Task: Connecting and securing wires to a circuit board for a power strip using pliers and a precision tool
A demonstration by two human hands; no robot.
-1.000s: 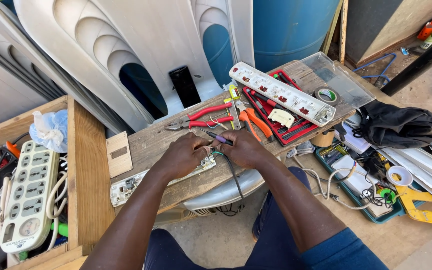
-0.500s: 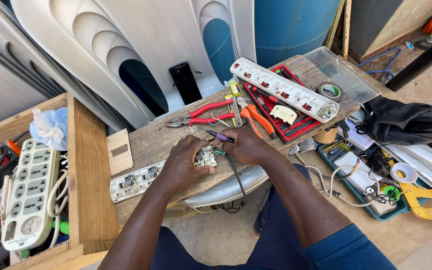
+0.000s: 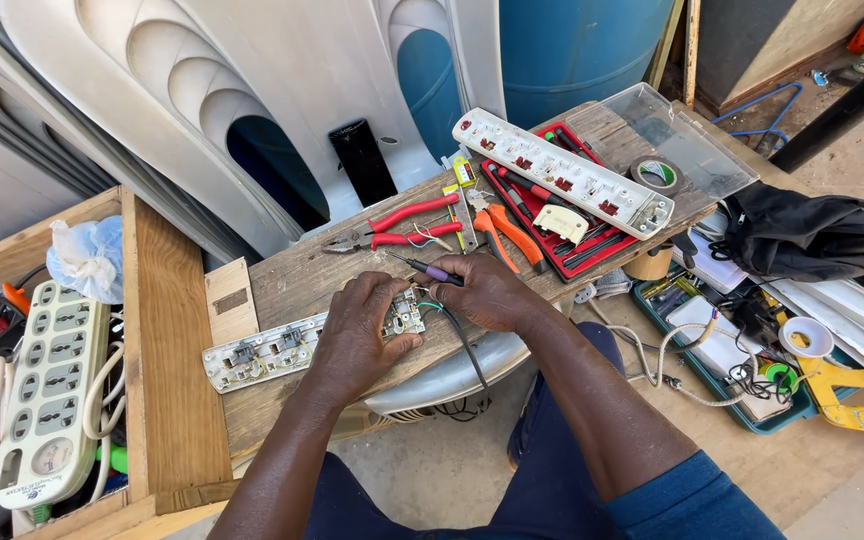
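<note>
The left hand (image 3: 357, 330) presses an opened strip (image 3: 302, 345) flat on the wooden surface (image 3: 302, 275), fingers curled over its wired end. The right hand (image 3: 487, 290) grips a screwdriver (image 3: 427, 268) (purple handle) at that end, red pliers (image 3: 402, 225) just beyond.

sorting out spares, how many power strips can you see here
3. An opened one lies on the plank under the left hand; a white one rests across the red tool case; a cream one sits in the wooden box at left. Others may be hidden.
</note>
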